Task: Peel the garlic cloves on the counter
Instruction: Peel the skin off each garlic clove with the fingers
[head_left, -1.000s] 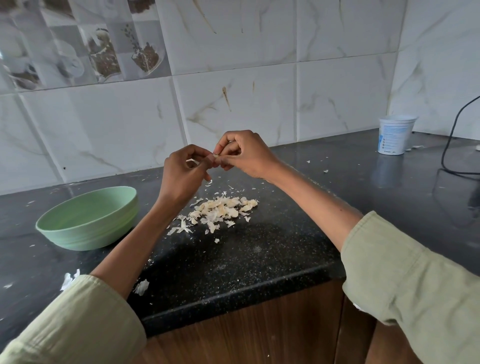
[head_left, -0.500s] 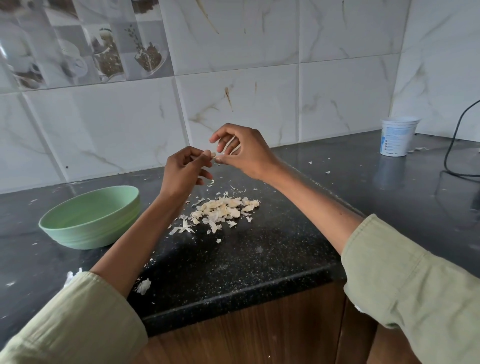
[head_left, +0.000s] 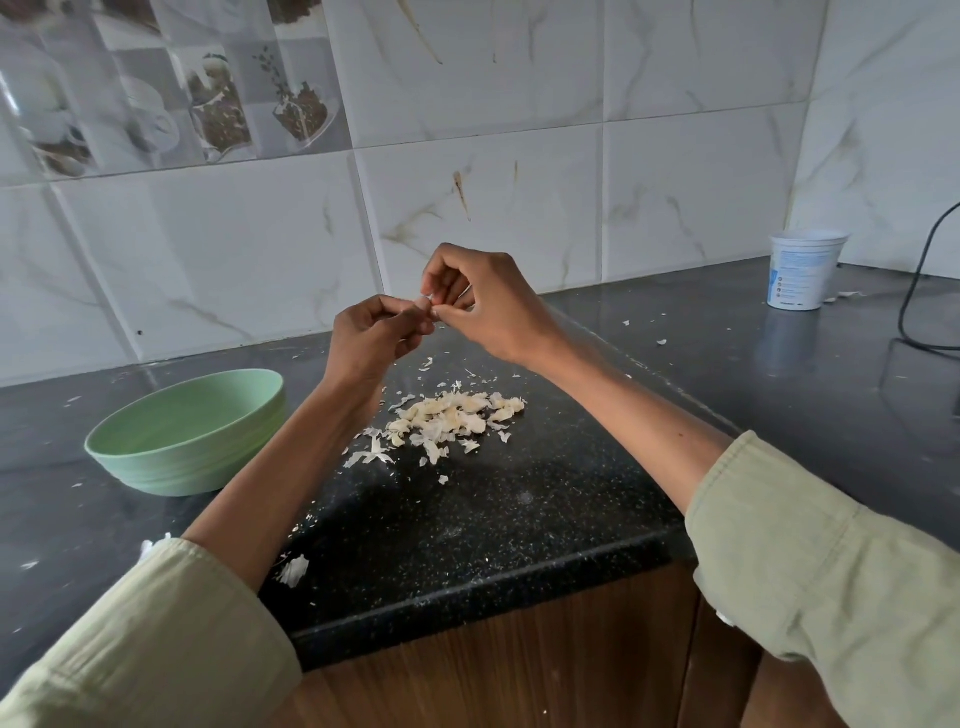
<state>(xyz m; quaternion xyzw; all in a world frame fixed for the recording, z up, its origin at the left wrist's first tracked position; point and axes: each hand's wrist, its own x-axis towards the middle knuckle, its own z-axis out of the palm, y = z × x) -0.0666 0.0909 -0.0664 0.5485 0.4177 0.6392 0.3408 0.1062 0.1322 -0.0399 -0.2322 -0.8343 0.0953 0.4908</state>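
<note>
A pile of pale garlic cloves and papery skins (head_left: 454, 418) lies on the black speckled counter (head_left: 467, 530). Above and behind it, my left hand (head_left: 371, 340) and my right hand (head_left: 480, 304) meet fingertip to fingertip. Both pinch one small garlic clove (head_left: 427, 303), of which only a pale sliver shows between the fingers. The left hand's fingers are curled around it; the right hand's thumb and forefinger nip at its end.
A pale green bowl (head_left: 189, 434) stands on the counter at the left. A white plastic tub (head_left: 805, 270) sits at the back right by a black cable (head_left: 914, 291). Skin flakes (head_left: 293, 570) lie near the counter's front edge. A tiled wall runs behind.
My right hand's fingers spread out half a second ago and have now curled back onto the clove. Both hands stay raised above the pile.
</note>
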